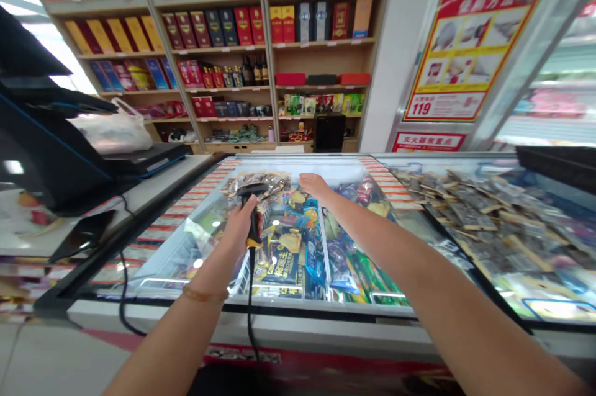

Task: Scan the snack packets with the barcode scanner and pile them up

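My left hand is wrapped round the handle of a black and yellow barcode scanner, its head tilted over the freezer's glass top. A cord hangs from the scanner's lower end. Just beyond the scanner lies a heap of small clear packets with tan edges. At the right end of this heap is my right hand, its fingers curled and partly hidden; what they hold, if anything, I cannot make out. Under the glass, colourful ice cream packs fill the wire baskets of the chest freezer.
A larger heap of similar packets covers the glass on the right. To the left, a counter carries a black checkout machine, a white plastic bag and a dark phone-like slab. Shelves of boxed goods stand behind.
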`<state>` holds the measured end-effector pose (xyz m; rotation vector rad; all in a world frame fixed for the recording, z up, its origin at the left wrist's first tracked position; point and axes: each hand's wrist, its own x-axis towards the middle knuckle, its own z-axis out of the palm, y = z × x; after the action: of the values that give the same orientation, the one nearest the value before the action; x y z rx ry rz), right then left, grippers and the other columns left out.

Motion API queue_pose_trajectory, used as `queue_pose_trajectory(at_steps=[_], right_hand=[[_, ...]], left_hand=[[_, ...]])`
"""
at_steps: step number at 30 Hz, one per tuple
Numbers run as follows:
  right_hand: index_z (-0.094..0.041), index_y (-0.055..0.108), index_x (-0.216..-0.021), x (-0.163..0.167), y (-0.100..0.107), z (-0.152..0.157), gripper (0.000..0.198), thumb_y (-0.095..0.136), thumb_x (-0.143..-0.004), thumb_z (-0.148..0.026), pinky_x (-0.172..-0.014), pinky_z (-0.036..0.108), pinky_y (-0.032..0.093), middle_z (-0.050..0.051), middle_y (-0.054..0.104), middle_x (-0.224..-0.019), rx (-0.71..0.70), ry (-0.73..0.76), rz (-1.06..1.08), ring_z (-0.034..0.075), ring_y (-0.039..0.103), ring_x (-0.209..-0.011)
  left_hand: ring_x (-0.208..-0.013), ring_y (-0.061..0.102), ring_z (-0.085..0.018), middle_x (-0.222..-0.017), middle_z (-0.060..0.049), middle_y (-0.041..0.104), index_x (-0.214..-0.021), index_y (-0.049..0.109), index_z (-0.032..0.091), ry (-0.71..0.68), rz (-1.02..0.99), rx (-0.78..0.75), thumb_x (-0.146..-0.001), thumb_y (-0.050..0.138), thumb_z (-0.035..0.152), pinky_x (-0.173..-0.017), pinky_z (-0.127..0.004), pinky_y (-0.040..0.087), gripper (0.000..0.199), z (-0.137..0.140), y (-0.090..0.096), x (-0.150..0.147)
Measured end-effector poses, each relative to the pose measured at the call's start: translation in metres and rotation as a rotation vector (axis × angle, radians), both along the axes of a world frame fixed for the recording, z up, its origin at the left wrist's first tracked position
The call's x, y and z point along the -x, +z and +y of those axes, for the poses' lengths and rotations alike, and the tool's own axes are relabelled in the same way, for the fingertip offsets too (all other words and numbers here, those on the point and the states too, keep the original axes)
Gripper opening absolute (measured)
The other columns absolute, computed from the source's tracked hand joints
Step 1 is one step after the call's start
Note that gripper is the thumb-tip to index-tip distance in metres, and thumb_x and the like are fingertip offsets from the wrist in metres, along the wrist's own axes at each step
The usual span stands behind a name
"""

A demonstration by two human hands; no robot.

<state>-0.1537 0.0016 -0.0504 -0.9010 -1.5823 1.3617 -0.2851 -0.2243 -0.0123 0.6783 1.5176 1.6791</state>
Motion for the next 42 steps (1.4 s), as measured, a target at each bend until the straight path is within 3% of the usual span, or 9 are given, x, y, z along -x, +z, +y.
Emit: queue_pose_trajectory(at_steps=[4, 9, 14, 19, 26, 31, 37, 39, 42], right_hand=[[-0.018, 0.072, -0.11, -0.082, -0.014, 0.008, 0.026, 0.062, -0.086, -0.016, -0.109, 0.04, 0.048, 0.011, 0.073, -0.121, -0.223, -0.236, -0.284, 0.022, 0.067, -0.118], [-0.016, 0.069, -0.123, -0.181, -0.018, 0.011, 0.037, 0.051, -0.091, -0.015, -0.111, 0.04, 0.044, 0.014, 0.068, -0.13, -0.446, -0.538, -0.703, 0.026, 0.06, -0.127], [-0.012, 0.072, -0.12, -0.252, -0.009, 0.015, 0.037, 0.053, -0.088, -0.016, -0.114, 0.052, 0.034, 0.022, 0.058, -0.143, -0.519, -0.748, -1.023, 0.036, 0.046, -0.138], [-0.013, 0.076, -0.113, -0.289, -0.011, 0.018, 0.035, 0.056, -0.085, -0.021, -0.113, 0.063, 0.024, 0.022, 0.06, -0.14, -0.461, -0.818, -1.199, 0.041, 0.035, -0.144], [-0.006, 0.068, -0.126, -0.275, -0.012, 0.003, 0.042, 0.05, -0.09, -0.02, -0.117, 0.059, 0.018, 0.025, 0.061, -0.137, -0.585, -0.788, -1.187, 0.038, 0.035, -0.145], [-0.01, 0.073, -0.115, -0.219, -0.008, -0.008, 0.032, 0.052, -0.093, -0.022, -0.114, 0.051, 0.029, 0.023, 0.067, -0.125, -0.707, -0.533, -1.117, 0.037, 0.05, -0.13], [-0.016, 0.076, -0.089, -0.145, -0.016, -0.012, 0.027, 0.051, -0.096, -0.024, -0.097, 0.038, 0.045, 0.016, 0.074, -0.104, -0.662, -0.244, -0.902, 0.029, 0.065, -0.104], [-0.017, 0.075, -0.092, -0.134, -0.019, -0.009, 0.026, 0.05, -0.097, -0.023, -0.093, 0.034, 0.047, 0.013, 0.074, -0.102, -0.603, -0.295, -0.775, 0.026, 0.066, -0.101], [-0.016, 0.072, -0.11, -0.135, -0.024, -0.001, 0.029, 0.047, -0.097, -0.025, -0.099, 0.037, 0.046, 0.014, 0.073, -0.112, -0.5, -0.564, -0.68, 0.027, 0.064, -0.111]], left_hand=[[-0.036, 0.048, -0.01, -0.054, 0.004, 0.056, -0.087, 0.055, 0.02, -0.104, 0.003, 0.002, -0.074, 0.076, 0.063, -0.036, -0.022, 0.039, 0.05, 0.027, -0.006, -0.04], [-0.037, 0.048, -0.01, -0.054, 0.004, 0.055, -0.085, 0.054, 0.02, -0.252, 0.004, 0.002, -0.078, 0.073, 0.06, -0.037, -0.022, 0.039, 0.045, 0.054, 0.0, -0.098], [-0.039, 0.048, -0.01, -0.055, 0.005, 0.055, -0.088, 0.053, 0.022, -0.334, -0.012, -0.012, -0.079, 0.071, 0.062, -0.038, -0.022, 0.039, 0.045, 0.072, -0.009, -0.136], [-0.039, 0.05, -0.011, -0.056, 0.005, 0.057, -0.092, 0.054, 0.021, -0.39, 0.02, -0.011, -0.07, 0.077, 0.067, -0.037, -0.022, 0.038, 0.055, 0.081, -0.032, -0.142], [-0.039, 0.05, -0.011, -0.055, 0.005, 0.056, -0.089, 0.052, 0.022, -0.38, 0.037, -0.012, -0.073, 0.075, 0.064, -0.036, -0.022, 0.037, 0.051, 0.081, -0.035, -0.135], [-0.039, 0.049, -0.011, -0.055, 0.005, 0.057, -0.09, 0.052, 0.022, -0.353, 0.043, 0.002, -0.074, 0.074, 0.065, -0.036, -0.022, 0.037, 0.051, 0.079, -0.042, -0.13], [-0.039, 0.049, -0.011, -0.055, 0.005, 0.056, -0.09, 0.051, 0.022, -0.345, 0.06, 0.021, -0.077, 0.073, 0.064, -0.036, -0.023, 0.039, 0.049, 0.072, -0.04, -0.122], [-0.039, 0.049, -0.011, -0.056, 0.005, 0.056, -0.091, 0.052, 0.022, -0.342, 0.055, 0.032, -0.078, 0.072, 0.064, -0.037, -0.023, 0.039, 0.048, 0.07, -0.037, -0.121], [-0.041, 0.049, -0.011, -0.057, 0.005, 0.056, -0.091, 0.052, 0.022, -0.337, 0.051, 0.041, -0.079, 0.072, 0.064, -0.038, -0.023, 0.04, 0.048, 0.067, -0.034, -0.119]])
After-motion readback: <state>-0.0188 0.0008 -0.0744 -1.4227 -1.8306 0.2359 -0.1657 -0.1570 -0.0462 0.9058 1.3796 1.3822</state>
